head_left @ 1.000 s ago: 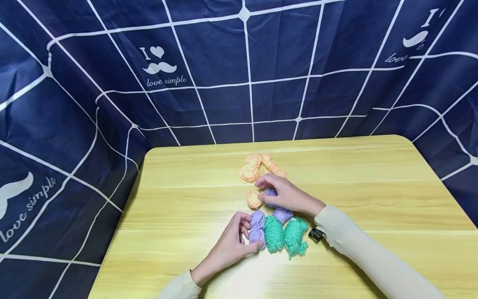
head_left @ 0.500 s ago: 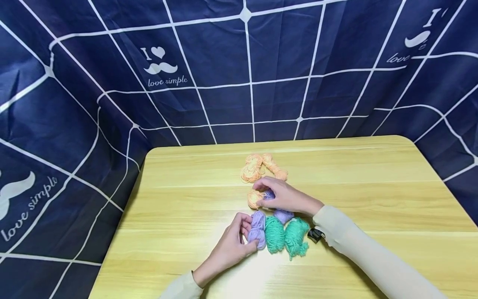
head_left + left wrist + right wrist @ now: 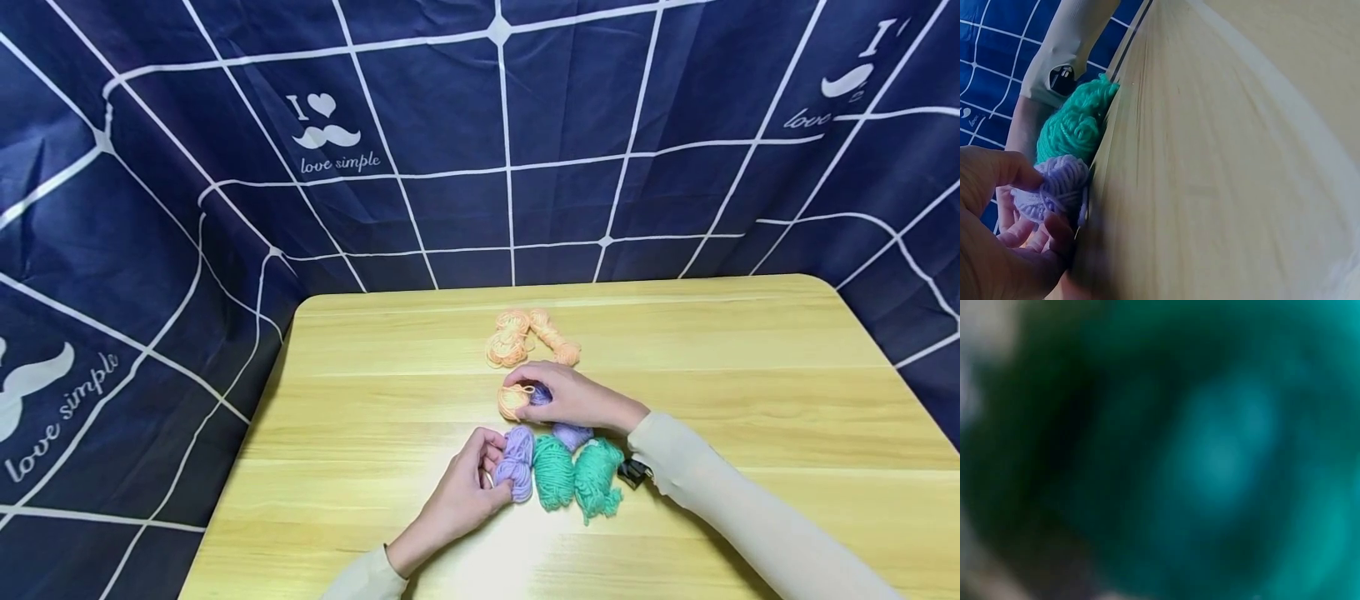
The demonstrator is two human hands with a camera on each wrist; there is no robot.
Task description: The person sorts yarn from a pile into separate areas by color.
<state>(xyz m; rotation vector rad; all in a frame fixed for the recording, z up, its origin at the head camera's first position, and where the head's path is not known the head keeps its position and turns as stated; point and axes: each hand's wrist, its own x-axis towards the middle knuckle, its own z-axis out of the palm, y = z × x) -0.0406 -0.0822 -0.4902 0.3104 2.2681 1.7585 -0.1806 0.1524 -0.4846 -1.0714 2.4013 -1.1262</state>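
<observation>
My left hand point(image 3: 467, 485) grips a light purple skein of yarn point(image 3: 516, 467) at its left side, thumb near the front and fingers behind. In the left wrist view the same purple skein point(image 3: 1054, 187) sits between thumb and fingers, against green yarn point(image 3: 1072, 122). Farther back, my right hand point(image 3: 576, 397) pinches a small peach ball of yarn point(image 3: 512, 402) between thumb and fingers. Darker purple yarn point(image 3: 540, 394) shows under its palm, partly hidden. Another purple ball point(image 3: 572, 436) lies below that wrist. Blurred green yarn point(image 3: 1222, 456) fills the right wrist view.
Two green skeins, one in the middle point(image 3: 553, 473) and one to its right point(image 3: 597, 479), lie beside the light purple one. Two peach skeins point(image 3: 509, 339) point(image 3: 555, 337) rest farther back on the wooden table point(image 3: 375, 375). A dark blue gridded cloth point(image 3: 420, 125) rises behind the table.
My right hand has shifted slightly left and its fingers have closed round the small peach ball. The left hand keeps its place, the light purple skein tilting slightly in its grip.
</observation>
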